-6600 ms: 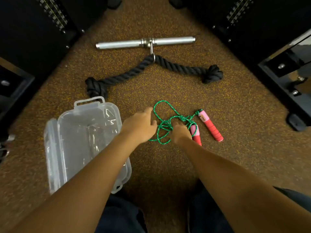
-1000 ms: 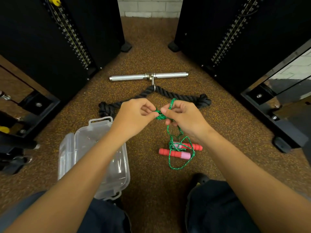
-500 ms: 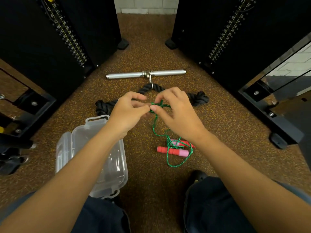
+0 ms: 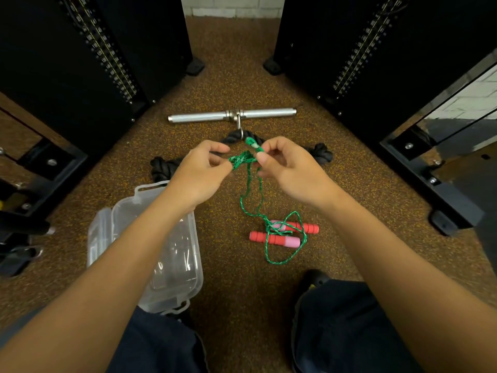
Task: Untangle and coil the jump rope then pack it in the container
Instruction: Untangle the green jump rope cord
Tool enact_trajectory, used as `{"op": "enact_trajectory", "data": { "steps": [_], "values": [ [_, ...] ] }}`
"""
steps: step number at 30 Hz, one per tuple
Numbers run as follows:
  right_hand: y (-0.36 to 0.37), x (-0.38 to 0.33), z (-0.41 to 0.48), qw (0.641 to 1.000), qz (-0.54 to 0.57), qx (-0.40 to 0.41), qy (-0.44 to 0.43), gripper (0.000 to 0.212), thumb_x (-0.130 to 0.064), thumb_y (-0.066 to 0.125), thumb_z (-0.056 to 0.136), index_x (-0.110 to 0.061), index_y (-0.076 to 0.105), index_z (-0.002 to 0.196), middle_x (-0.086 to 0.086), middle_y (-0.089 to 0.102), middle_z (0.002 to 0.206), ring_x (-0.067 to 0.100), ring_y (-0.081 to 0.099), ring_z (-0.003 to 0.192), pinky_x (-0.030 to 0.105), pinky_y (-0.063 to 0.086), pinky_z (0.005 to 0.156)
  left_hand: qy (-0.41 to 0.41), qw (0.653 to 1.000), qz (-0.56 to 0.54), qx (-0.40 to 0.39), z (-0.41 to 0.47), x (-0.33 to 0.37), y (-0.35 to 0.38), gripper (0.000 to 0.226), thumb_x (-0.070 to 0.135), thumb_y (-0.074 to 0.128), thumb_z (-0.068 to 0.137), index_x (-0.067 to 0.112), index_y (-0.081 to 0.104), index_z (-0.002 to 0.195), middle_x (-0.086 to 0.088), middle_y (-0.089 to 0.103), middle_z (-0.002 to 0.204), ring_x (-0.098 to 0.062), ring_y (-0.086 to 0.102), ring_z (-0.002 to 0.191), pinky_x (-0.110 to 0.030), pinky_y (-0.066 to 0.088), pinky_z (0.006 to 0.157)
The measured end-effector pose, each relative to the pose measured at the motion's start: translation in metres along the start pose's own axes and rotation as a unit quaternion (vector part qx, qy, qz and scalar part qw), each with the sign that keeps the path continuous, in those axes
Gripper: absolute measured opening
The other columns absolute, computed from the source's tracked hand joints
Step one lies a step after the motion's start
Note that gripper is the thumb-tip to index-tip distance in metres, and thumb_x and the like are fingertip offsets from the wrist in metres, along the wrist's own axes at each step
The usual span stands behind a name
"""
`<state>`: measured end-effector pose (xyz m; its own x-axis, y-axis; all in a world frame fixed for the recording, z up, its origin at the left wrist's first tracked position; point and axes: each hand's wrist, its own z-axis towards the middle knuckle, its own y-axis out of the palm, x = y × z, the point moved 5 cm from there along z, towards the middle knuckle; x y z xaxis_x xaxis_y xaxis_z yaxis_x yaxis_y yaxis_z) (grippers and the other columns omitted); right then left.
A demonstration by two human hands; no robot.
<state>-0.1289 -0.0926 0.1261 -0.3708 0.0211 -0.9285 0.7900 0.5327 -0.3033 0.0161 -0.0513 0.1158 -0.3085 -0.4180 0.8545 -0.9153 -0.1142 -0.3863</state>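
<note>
Aloft, both hands (image 4: 236,168) pinching green jump rope (image 4: 243,159), no legible writing

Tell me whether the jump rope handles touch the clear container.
Apart. The head view shows bare carpet between the two red handles lying on the floor and the clear container to their left.

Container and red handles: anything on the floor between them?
Nothing. In the head view, only bare speckled floor separates the clear container from the red handles; the green cord hangs above, nearer the handles.

Both forearms bare, no sleeves; dark navy trousers (image 4: 344,327) on both legs, w/ black shoe (image 4: 313,278) right of the container (image 4: 172,265).
</note>
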Motion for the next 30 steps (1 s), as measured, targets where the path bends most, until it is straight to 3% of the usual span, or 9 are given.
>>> {"op": "enact_trajectory", "data": {
  "steps": [4, 6, 9, 13, 15, 18, 20, 24, 30],
  "values": [
    [0.007, 0.0, 0.0, 0.965, 0.251, -0.032, 0.065, 0.015, -0.006, 0.038, 0.097, -0.015, 0.046, 0.089, 0.003, 0.058, 0.094, 0.014, 0.059, 0.083, 0.028, 0.054, 0.082, -0.078, 0.98, -0.15, -0.108, -0.01, 0.002, 0.02, 0.034, -0.009, 0.036, 0.091, 0.004, 0.05, 0.119, -0.008, 0.055, 0.094, -0.011, 0.057, 0.072, -0.015, 0.05, 0.06],
    [0.003, 0.001, 0.001, 0.957, 0.283, -0.002, 0.064, 0.014, -0.004, 0.038, 0.097, -0.014, 0.046, 0.092, 0.003, 0.058, 0.092, 0.015, 0.059, 0.081, 0.028, 0.053, 0.082, -0.09, 0.957, -0.218, -0.167, -0.016, 0.001, 0.021, 0.042, -0.015, 0.03, 0.085, 0.002, 0.054, 0.115, -0.009, 0.054, 0.092, -0.008, 0.05, 0.064, -0.013, 0.04, 0.048],
    [0.0, 0.006, 0.003, 0.984, 0.167, 0.022, 0.053, 0.024, -0.008, 0.048, 0.093, -0.017, 0.049, 0.115, -0.003, 0.054, 0.104, 0.013, 0.053, 0.099, 0.031, 0.04, 0.095, -0.114, 0.925, -0.307, -0.191, -0.014, 0.008, 0.017, 0.046, -0.017, 0.027, 0.08, -0.001, 0.058, 0.109, -0.008, 0.053, 0.083, -0.006, 0.051, 0.055, -0.013, 0.039, 0.046],
    [0.01, 0.008, -0.002, 0.985, 0.106, -0.13, 0.026, 0.052, -0.048, 0.049, 0.085, -0.027, 0.043, 0.131, -0.009, 0.044, 0.139, 0.003, 0.041, 0.126, 0.022, 0.028, 0.108, -0.084, 0.863, -0.441, -0.23, -0.013, 0.029, 0.001, 0.037, -0.003, 0.04, 0.063, 0.002, 0.071, 0.083, -0.002, 0.056, 0.066, -0.004, 0.049, 0.051, -0.012, 0.041, 0.045],
    [0.015, 0.011, -0.007, 0.983, -0.052, -0.175, 0.001, 0.037, -0.048, 0.058, 0.083, -0.026, 0.056, 0.113, -0.003, 0.054, 0.131, 0.006, 0.049, 0.119, 0.025, 0.035, 0.103, -0.054, 0.816, -0.518, -0.252, -0.012, 0.038, -0.011, 0.025, 0.005, 0.055, 0.056, 0.004, 0.071, 0.075, -0.002, 0.055, 0.066, -0.004, 0.048, 0.05, -0.013, 0.042, 0.046],
    [0.017, 0.023, -0.007, 0.97, -0.166, -0.179, 0.014, 0.022, -0.035, 0.051, 0.092, -0.016, 0.06, 0.085, 0.005, 0.07, 0.094, 0.004, 0.059, 0.081, 0.019, 0.043, 0.079, 0.005, 0.76, -0.59, -0.272, -0.008, 0.041, -0.032, 0.019, 0.015, 0.063, 0.06, 0.01, 0.065, 0.077, 0.001, 0.054, 0.068, -0.006, 0.047, 0.057, -0.016, 0.039, 0.055],
    [0.009, 0.032, -0.006, 0.956, -0.224, -0.179, 0.059, 0.028, -0.036, 0.039, 0.097, -0.018, 0.056, 0.082, 0.0, 0.068, 0.086, 0.0, 0.057, 0.072, 0.02, 0.041, 0.067, 0.017, 0.774, -0.602, -0.198, 0.0, 0.034, -0.051, 0.018, 0.028, 0.049, 0.068, 0.018, 0.064, 0.072, 0.004, 0.052, 0.072, -0.008, 0.048, 0.066, -0.018, 0.039, 0.063],
    [-0.006, 0.041, -0.006, 0.94, -0.278, -0.174, 0.095, 0.035, -0.038, 0.033, 0.098, -0.014, 0.055, 0.083, 0.005, 0.07, 0.084, 0.022, 0.064, 0.084, 0.031, 0.048, 0.076, -0.03, 0.828, -0.558, -0.053, 0.008, 0.015, -0.065, 0.021, 0.036, 0.045, 0.065, 0.02, 0.058, 0.068, 0.002, 0.06, 0.084, -0.014, 0.063, 0.086, -0.028, 0.046, 0.081],
    [0.001, 0.021, -0.006, 0.977, -0.012, -0.163, 0.134, 0.032, -0.032, 0.036, 0.098, -0.01, 0.051, 0.081, 0.012, 0.065, 0.071, 0.021, 0.068, 0.061, 0.029, 0.06, 0.06, -0.145, 0.948, -0.26, -0.111, -0.004, -0.003, 0.006, 0.079, 0.072, 0.034, 0.08, 0.014, 0.042, 0.133, -0.01, 0.061, 0.119, -0.023, 0.059, 0.109, -0.039, 0.044, 0.093]
  ]
}}
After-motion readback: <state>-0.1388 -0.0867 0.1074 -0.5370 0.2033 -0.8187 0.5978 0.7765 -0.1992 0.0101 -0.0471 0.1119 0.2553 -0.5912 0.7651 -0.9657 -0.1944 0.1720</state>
